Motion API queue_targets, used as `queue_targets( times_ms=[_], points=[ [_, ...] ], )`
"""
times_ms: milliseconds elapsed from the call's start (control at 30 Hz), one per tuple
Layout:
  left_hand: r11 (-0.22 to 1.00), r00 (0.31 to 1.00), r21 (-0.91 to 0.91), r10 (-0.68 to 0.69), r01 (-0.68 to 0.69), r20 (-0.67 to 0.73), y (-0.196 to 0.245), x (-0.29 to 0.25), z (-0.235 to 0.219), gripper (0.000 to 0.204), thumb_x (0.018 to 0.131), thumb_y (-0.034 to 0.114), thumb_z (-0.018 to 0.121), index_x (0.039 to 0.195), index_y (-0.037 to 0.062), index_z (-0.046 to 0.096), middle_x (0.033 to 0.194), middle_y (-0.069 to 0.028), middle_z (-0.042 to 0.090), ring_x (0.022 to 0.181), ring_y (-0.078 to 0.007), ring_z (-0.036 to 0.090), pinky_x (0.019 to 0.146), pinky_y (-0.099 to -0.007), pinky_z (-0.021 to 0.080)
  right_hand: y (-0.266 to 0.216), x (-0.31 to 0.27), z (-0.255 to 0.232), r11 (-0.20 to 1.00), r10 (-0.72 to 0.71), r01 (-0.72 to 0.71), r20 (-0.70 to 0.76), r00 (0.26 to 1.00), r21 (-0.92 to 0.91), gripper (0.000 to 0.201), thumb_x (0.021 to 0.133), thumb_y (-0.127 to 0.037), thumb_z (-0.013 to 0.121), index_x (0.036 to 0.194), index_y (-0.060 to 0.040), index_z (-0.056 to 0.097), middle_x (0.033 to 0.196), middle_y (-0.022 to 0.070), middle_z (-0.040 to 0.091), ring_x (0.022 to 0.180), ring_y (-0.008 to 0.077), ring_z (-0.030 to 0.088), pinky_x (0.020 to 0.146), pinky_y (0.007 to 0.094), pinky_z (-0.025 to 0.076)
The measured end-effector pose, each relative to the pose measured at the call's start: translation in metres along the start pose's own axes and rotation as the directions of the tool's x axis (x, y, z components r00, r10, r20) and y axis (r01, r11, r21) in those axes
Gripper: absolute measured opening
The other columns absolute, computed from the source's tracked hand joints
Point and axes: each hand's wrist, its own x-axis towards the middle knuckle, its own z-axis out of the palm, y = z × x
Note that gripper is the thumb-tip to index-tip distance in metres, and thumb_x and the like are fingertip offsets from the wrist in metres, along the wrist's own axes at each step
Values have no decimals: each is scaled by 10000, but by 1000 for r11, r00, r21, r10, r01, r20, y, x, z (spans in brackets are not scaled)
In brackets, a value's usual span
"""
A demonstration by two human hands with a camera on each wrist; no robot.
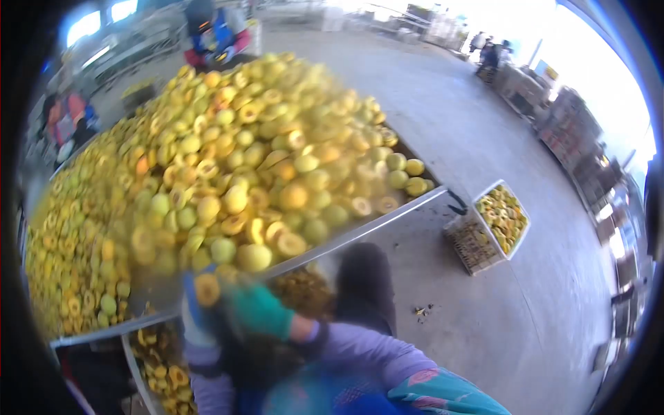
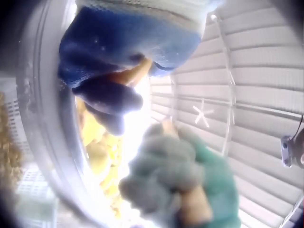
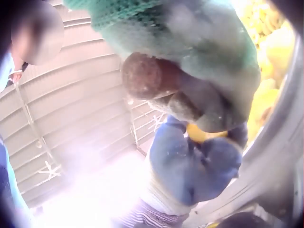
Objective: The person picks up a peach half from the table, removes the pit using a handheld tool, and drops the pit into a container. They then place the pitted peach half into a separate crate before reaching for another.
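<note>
In the head view my left hand [image 1: 196, 311], in a blue and white glove, holds a yellow peach [image 1: 207, 289] with a cut-looking face just over the table edge. The left wrist view shows a strip of its flesh between the curled blue fingers [image 2: 109, 95]. My right hand [image 1: 259, 309] wears a green glove and is close beside the left. It grips a tool by its wooden handle [image 2: 194, 206], whose rounded end [image 3: 141, 76] sticks out of the fist in the right wrist view. The tool's working end is hidden. Between both gloves a yellow patch of the peach [image 3: 204, 134] shows.
A big heap of whole and halved peaches [image 1: 228, 152] covers the metal-edged table [image 1: 373, 225]. Crates of peach pieces stand below the edge. A white crate [image 1: 470, 245] of fruit sits on the floor at right. Other people [image 1: 214, 34] work across the heap.
</note>
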Motion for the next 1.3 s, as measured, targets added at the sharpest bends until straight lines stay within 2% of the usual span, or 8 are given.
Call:
queue_targets(
  times_ms=[100,200,433,733,833,1000,1133,1300],
  points=[
    [962,997,267,69,-59,-32,2,-7,-15,561,1003,465,297,1213,4,539,1006,-98,645,779,-144,618,709,-239,507,0,-8,-11,6,433,-502,450,781,865,275,968,-242,489,991,17,581,834,190,645,741,313,635,636,377,481],
    [-120,586,770,578,-627,568,-4,4,-45,491,940,323,532,1246,-57,474,988,-164,645,789,-236,649,719,-320,525,-5,-2,-22,-7,351,-530,499,793,848,282,947,-292,512,965,-11,531,725,244,596,683,424,597,546,466,446],
    [57,781,857,448,-512,436,0,-13,-28,602,877,353,595,1271,-75,443,1036,-155,644,892,-302,638,753,-393,502,-18,9,-27,127,374,-562,485,790,817,237,934,-256,546,886,-24,540,623,219,560,567,403,569,475,452,419],
    [-351,549,875,683,-333,483,-33,-11,-42,489,898,273,532,1272,-38,482,1106,-107,623,947,-284,596,825,-383,422,-30,-1,-25,-21,151,-497,494,856,867,361,847,-17,544,1202,15,489,906,179,580,682,295,555,593,379,463],
    [-87,707,913,605,-398,366,-30,-19,-37,477,917,298,498,1268,-25,494,1090,-107,627,960,-295,590,856,-392,419,-37,-9,-24,306,193,-232,179,965,923,548,787,26,579,1311,19,419,970,155,548,721,241,539,607,357,464],
    [-255,670,889,587,-379,454,-40,-20,-58,448,901,247,499,1269,-8,504,1100,-113,625,963,-301,591,890,-396,419,-29,2,-48,-434,-178,-784,811,557,443,324,872,-204,524,1146,-44,459,798,48,498,630,153,475,518,282,413],
    [-199,672,872,569,-447,474,-28,-24,-57,441,910,236,510,1276,-10,497,1092,-125,627,958,-292,601,858,-373,452,-27,7,-45,-829,-509,-534,622,595,-167,438,952,-540,387,826,-131,483,541,-47,383,393,90,336,404,243,310],
    [751,826,516,547,-412,-135,2,-49,-31,387,906,327,522,1094,-10,544,850,-107,621,668,-261,607,593,-375,487,-30,14,-38,-672,-656,-426,218,723,-606,436,951,-560,361,805,-165,471,532,-73,348,396,75,304,409,250,284]
  ],
)
